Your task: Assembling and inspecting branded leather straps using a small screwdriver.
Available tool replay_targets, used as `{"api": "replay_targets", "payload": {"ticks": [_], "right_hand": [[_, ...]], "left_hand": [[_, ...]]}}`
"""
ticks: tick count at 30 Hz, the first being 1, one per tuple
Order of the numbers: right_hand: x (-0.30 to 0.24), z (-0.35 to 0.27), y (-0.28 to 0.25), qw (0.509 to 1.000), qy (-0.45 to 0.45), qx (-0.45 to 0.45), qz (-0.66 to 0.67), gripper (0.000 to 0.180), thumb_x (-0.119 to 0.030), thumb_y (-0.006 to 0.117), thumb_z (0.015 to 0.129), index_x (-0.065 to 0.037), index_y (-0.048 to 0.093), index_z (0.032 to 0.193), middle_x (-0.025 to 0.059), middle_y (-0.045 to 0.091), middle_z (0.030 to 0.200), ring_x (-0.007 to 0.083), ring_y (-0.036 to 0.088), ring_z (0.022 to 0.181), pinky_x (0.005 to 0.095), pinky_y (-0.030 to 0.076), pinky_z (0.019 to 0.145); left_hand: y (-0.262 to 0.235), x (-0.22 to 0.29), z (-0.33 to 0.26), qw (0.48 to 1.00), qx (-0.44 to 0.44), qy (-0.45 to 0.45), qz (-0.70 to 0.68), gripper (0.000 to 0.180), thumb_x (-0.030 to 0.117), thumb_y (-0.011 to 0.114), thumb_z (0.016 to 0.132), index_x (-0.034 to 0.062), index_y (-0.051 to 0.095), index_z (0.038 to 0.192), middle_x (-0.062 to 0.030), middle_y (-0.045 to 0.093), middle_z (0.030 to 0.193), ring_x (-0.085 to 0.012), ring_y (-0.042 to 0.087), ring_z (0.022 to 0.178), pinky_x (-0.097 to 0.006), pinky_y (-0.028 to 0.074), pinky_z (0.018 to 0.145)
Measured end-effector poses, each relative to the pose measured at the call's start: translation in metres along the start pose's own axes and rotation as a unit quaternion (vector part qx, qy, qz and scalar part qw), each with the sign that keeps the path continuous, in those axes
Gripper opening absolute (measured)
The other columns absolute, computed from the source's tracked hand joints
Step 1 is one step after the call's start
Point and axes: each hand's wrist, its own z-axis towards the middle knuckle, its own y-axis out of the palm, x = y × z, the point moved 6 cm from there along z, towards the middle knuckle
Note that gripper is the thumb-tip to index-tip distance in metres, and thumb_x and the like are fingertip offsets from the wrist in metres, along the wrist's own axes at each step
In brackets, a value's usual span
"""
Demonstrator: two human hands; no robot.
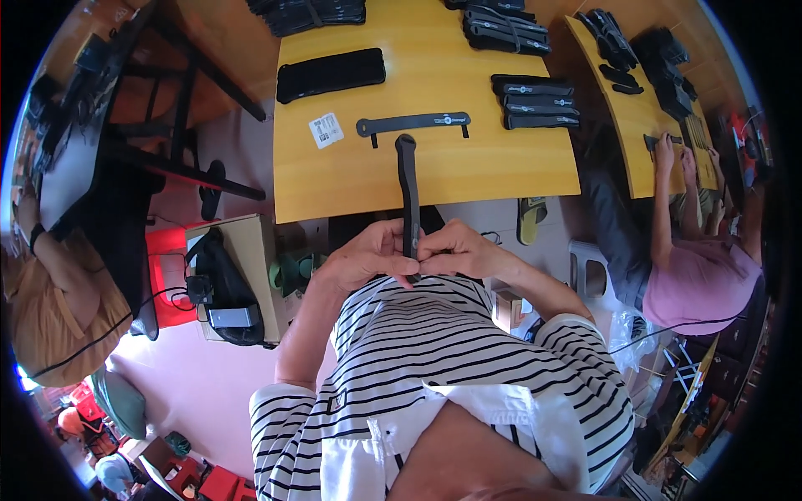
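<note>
A long dark grey strap (408,188) with a rounded end stands out from my body over the table's near edge. My left hand (374,252) is closed around its lower part, thumb along the side. Beside it, the fingertips of my right hand (461,250) pinch the same strap near its lower end, which the fingers partly hide. Past the strap's far end, a flat grey strap with light printing (413,123) lies crosswise on the table, two short black tabs under it. To its left is a white printed label (326,130).
The yellow table (334,179) carries a black folded bundle (332,73), a row of grey straps (539,103) and tied strap bundles (505,32) at the back. Co-workers sit left in a tan top (75,309) and right in a pink shirt (706,280). An open cardboard box (263,275) stands lower left.
</note>
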Motion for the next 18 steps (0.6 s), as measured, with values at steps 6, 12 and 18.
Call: {"api": "replay_targets", "payload": {"ticks": [6, 12, 18], "right_hand": [[0.025, -0.004, -0.009, 0.939, 0.161, 0.075, 0.295, 0.019, -0.008, 0.056, 0.081, -0.006, 0.053, 0.063, -0.0037, 0.039, 0.046, 0.0029, 0.030, 0.034, 0.0194, 0.018, 0.031], [0.038, -0.009, -0.058, 0.808, 0.141, 0.181, 0.543, 0.015, -0.019, 0.047, 0.087, -0.013, 0.046, 0.074, -0.0065, 0.026, 0.040, 0.0060, 0.023, 0.030, 0.0206, 0.017, 0.030], [-0.006, 0.006, -0.129, 0.751, -0.014, 0.307, 0.585, 0.035, -0.021, 0.050, 0.086, -0.014, 0.038, 0.055, -0.0067, 0.025, 0.040, 0.0061, 0.023, 0.029, 0.0199, 0.018, 0.028]], "left_hand": [[-0.002, -0.007, 0.008, 0.982, -0.004, -0.001, -0.189, 0.043, -0.001, 0.067, 0.074, -0.0029, 0.046, 0.112, -0.0121, 0.058, 0.088, -0.0218, 0.063, 0.075, -0.031, 0.056, 0.066], [-0.005, -0.018, 0.005, 0.985, -0.082, -0.027, -0.150, 0.052, 0.013, 0.078, 0.063, -0.0005, 0.049, 0.104, -0.0075, 0.060, 0.073, -0.0147, 0.058, 0.061, -0.025, 0.047, 0.055], [0.007, -0.012, 0.003, 0.980, -0.139, -0.021, -0.140, 0.051, 0.013, 0.081, 0.059, -0.0004, 0.051, 0.098, -0.0080, 0.060, 0.070, -0.0162, 0.059, 0.060, -0.026, 0.049, 0.055]]}}
